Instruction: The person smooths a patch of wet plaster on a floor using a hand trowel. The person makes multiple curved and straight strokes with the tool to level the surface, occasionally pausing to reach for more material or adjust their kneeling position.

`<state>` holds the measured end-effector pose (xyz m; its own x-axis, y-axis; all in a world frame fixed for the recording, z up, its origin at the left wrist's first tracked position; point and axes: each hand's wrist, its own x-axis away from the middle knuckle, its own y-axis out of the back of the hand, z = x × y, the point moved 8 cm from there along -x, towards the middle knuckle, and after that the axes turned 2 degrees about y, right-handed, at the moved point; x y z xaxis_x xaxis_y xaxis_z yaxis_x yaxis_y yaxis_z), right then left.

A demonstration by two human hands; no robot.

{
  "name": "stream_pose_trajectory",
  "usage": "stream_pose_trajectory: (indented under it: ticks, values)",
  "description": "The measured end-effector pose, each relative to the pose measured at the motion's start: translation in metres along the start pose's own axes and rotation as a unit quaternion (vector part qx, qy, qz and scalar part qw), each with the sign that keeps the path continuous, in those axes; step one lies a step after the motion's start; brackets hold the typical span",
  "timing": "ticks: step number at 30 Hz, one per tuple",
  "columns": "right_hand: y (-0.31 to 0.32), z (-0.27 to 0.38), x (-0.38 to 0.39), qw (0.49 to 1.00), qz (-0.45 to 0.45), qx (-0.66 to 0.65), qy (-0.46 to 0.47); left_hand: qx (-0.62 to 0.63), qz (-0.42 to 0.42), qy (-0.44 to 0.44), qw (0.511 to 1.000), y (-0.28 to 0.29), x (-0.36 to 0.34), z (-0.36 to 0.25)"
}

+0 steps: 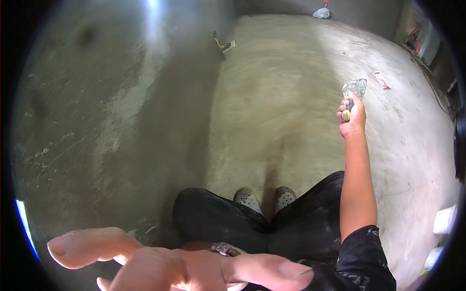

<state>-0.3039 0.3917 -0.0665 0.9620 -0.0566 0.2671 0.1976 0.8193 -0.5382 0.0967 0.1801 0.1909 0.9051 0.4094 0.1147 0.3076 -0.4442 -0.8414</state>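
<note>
My right hand is closed on the handle of a putty knife, dark with a yellow end, held out at the right. Its metal blade, smeared with pale material, points away from me. My left hand is very near the camera along the lower edge, fingers spread, holding nothing. A small shiny item shows just behind it, too hidden to make out. My dark-clad knees are bent above pale perforated clogs on the grey floor.
A grey plastered wall stands at the left, with wires from a small box. Farther off lie a red-and-white packet and a pale lump with something red. White containers sit at the right rim, below assorted items along the edge.
</note>
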Motion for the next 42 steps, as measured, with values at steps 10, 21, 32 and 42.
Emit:
stream_pose_trajectory:
  ticks: [10, 21, 32, 42]
  values:
    - [-0.023, -0.015, 0.009, 0.999, 0.03, 0.014, -0.019, 0.008, 0.129, -0.087, 0.988, -0.022, 0.004, 0.008]
    - [-0.022, -0.011, 0.016, 1.0, 0.017, 0.009, -0.01, -0.057, 0.25, -0.106, 0.961, -0.022, -0.008, 0.025]
    - [-0.029, -0.014, 0.016, 0.998, 0.053, -0.007, -0.017, -0.063, 0.381, -0.217, 0.896, -0.005, -0.007, 0.025]
    - [-0.027, -0.014, 0.015, 0.999, 0.049, 0.006, -0.004, -0.06, 0.417, -0.265, 0.867, 0.009, -0.006, 0.026]
